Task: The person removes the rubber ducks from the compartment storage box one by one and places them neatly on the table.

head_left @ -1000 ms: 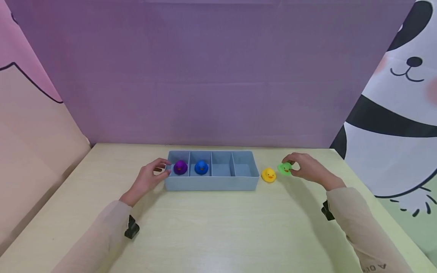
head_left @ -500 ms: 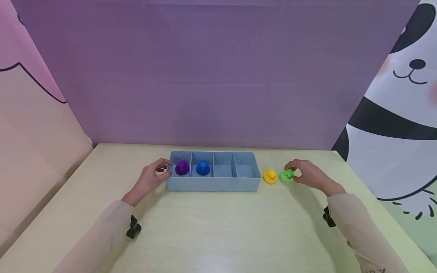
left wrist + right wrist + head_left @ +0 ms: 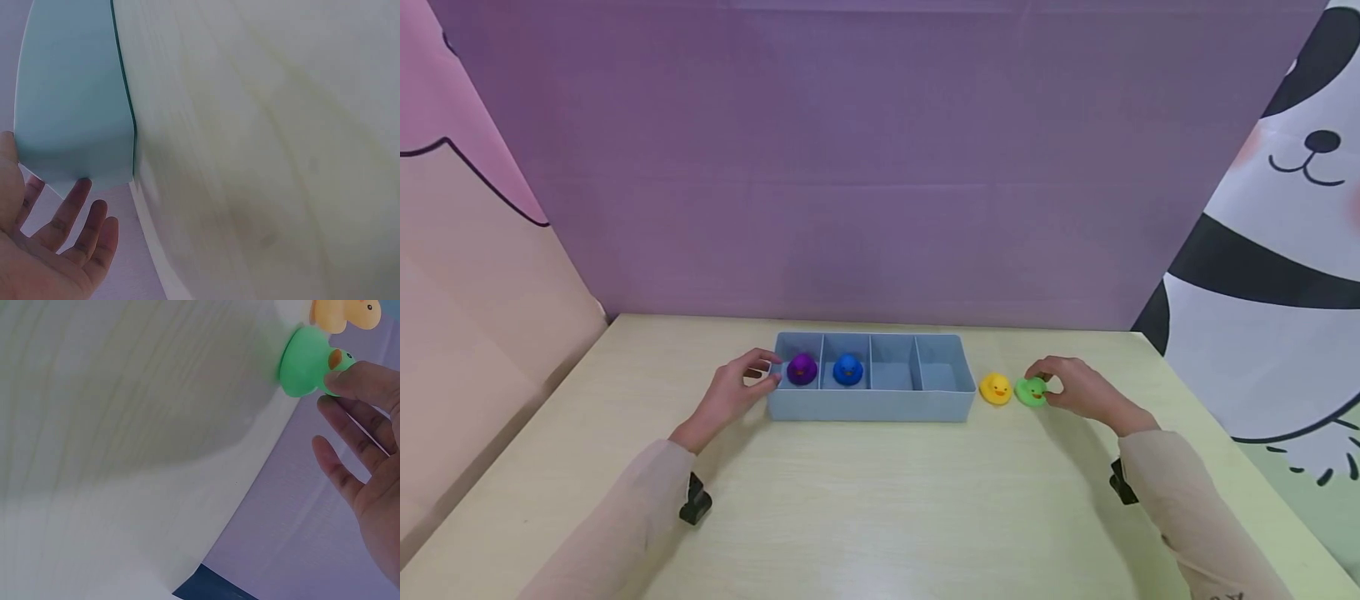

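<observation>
A light blue box (image 3: 871, 405) with several compartments in a row stands on the table. In its leftmost compartment sits a purple rubber duck (image 3: 802, 369), with a blue rubber duck (image 3: 847, 369) beside it in the adjoining one. My left hand (image 3: 743, 387) touches the box's left end with spread, relaxed fingers; the left wrist view shows fingertips right at that end wall (image 3: 94, 165). Right of the box, my right hand (image 3: 1086, 389) pinches a green rubber duck (image 3: 1031, 392) by its head, thumb in front. The duck's base is at the tabletop in the right wrist view.
A yellow rubber duck (image 3: 996, 389) stands between the box and the green duck. Behind the pale wood table (image 3: 865, 508) rises a purple backdrop (image 3: 865, 167). A panda picture (image 3: 1285, 250) covers the right side.
My right hand has lowered the green duck to the tabletop next to the yellow one. The left hand stays at the box's end. The head view has shifted slightly.
</observation>
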`<state>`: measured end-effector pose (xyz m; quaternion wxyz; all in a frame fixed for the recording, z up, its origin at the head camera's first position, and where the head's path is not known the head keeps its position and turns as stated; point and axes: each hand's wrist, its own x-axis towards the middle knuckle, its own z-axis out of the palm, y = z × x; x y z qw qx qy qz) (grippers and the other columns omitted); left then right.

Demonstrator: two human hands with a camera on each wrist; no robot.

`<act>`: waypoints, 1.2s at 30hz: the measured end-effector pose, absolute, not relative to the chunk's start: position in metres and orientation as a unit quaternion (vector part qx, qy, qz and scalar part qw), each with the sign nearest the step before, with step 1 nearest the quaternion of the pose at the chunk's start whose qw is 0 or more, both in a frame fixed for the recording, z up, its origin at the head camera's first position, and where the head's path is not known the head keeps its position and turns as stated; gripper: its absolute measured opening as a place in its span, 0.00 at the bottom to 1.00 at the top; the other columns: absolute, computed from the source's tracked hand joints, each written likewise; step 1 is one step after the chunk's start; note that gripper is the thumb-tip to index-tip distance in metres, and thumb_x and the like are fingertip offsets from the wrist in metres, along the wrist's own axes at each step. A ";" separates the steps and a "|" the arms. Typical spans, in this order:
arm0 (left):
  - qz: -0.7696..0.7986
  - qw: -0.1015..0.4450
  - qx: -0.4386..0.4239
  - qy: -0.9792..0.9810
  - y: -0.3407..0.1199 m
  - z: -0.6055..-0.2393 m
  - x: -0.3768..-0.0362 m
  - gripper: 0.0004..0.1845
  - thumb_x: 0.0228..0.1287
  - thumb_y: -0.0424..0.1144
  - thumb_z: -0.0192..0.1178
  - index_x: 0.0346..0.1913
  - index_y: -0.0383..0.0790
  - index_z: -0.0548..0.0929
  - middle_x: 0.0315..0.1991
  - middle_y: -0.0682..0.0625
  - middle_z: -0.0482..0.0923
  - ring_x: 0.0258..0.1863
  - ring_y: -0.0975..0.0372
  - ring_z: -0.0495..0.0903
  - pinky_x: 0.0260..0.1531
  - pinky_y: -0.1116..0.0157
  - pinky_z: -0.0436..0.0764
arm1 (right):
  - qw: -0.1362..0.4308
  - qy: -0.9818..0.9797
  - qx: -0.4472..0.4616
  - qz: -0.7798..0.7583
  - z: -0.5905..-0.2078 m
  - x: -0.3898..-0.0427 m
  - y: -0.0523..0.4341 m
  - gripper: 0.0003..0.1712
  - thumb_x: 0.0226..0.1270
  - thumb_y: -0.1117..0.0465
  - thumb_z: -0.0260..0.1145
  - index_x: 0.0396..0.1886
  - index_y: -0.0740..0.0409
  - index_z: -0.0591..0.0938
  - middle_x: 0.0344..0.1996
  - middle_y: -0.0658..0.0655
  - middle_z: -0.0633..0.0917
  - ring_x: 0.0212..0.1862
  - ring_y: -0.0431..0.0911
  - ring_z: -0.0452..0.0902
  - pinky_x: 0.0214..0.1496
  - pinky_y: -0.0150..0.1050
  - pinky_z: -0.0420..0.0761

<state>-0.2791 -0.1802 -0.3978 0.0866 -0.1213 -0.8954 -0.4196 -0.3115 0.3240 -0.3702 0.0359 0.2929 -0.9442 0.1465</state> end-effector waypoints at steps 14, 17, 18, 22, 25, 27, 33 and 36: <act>-0.420 0.075 -0.110 -0.898 -0.179 -0.395 -0.278 0.15 0.62 0.41 0.57 0.51 0.43 0.75 0.50 0.39 0.77 0.49 0.46 0.76 0.50 0.49 0.76 | 0.034 -0.942 0.296 0.152 -0.372 -0.315 0.327 0.18 0.46 0.76 0.67 0.41 0.65 0.80 0.39 0.60 0.83 0.39 0.52 0.78 0.45 0.51 0.78; -0.418 0.077 -0.114 -0.898 -0.179 -0.395 -0.277 0.15 0.62 0.40 0.57 0.51 0.42 0.75 0.50 0.38 0.77 0.49 0.46 0.76 0.49 0.49 0.76 | 0.030 -0.944 0.294 0.149 -0.369 -0.315 0.327 0.19 0.46 0.76 0.67 0.42 0.65 0.79 0.39 0.60 0.83 0.40 0.54 0.78 0.45 0.52 0.78; -0.419 0.077 -0.113 -0.898 -0.179 -0.395 -0.277 0.15 0.62 0.40 0.57 0.51 0.42 0.75 0.50 0.38 0.77 0.49 0.46 0.76 0.49 0.49 0.76 | 0.029 -0.944 0.293 0.148 -0.368 -0.315 0.327 0.19 0.46 0.76 0.67 0.42 0.66 0.79 0.40 0.61 0.83 0.40 0.55 0.78 0.45 0.52 0.78; -0.420 0.077 -0.114 -0.897 -0.180 -0.396 -0.277 0.15 0.62 0.39 0.57 0.51 0.42 0.75 0.50 0.38 0.77 0.49 0.45 0.76 0.49 0.49 0.76 | 0.029 -0.945 0.293 0.142 -0.361 -0.315 0.325 0.19 0.47 0.75 0.66 0.43 0.66 0.79 0.41 0.62 0.82 0.41 0.57 0.77 0.46 0.53 0.78; -0.420 0.075 -0.111 -0.898 -0.180 -0.395 -0.277 0.15 0.62 0.40 0.58 0.51 0.42 0.75 0.50 0.39 0.77 0.50 0.46 0.76 0.49 0.49 0.76 | 0.026 -0.946 0.293 0.140 -0.355 -0.315 0.324 0.19 0.49 0.75 0.66 0.44 0.67 0.79 0.42 0.63 0.82 0.42 0.57 0.77 0.46 0.53 0.77; -0.418 0.075 -0.113 -0.898 -0.180 -0.395 -0.277 0.16 0.62 0.40 0.57 0.51 0.41 0.75 0.50 0.38 0.77 0.50 0.45 0.76 0.49 0.49 0.76 | 0.026 -0.946 0.292 0.139 -0.351 -0.316 0.323 0.19 0.49 0.75 0.65 0.45 0.66 0.78 0.42 0.64 0.82 0.43 0.57 0.76 0.46 0.52 0.77; -0.418 0.076 -0.114 -0.898 -0.179 -0.395 -0.277 0.15 0.62 0.40 0.58 0.51 0.41 0.75 0.50 0.38 0.77 0.49 0.45 0.76 0.50 0.49 0.76 | 0.047 -0.946 0.290 0.134 -0.341 -0.319 0.317 0.18 0.49 0.74 0.66 0.44 0.64 0.79 0.40 0.61 0.82 0.42 0.55 0.77 0.46 0.49 0.78; -0.418 0.076 -0.112 -0.898 -0.179 -0.395 -0.277 0.15 0.62 0.40 0.58 0.51 0.41 0.75 0.50 0.38 0.77 0.49 0.46 0.76 0.50 0.49 0.76 | 0.050 -0.947 0.290 0.133 -0.337 -0.319 0.312 0.18 0.50 0.73 0.66 0.44 0.64 0.79 0.40 0.60 0.82 0.41 0.53 0.77 0.46 0.49 0.78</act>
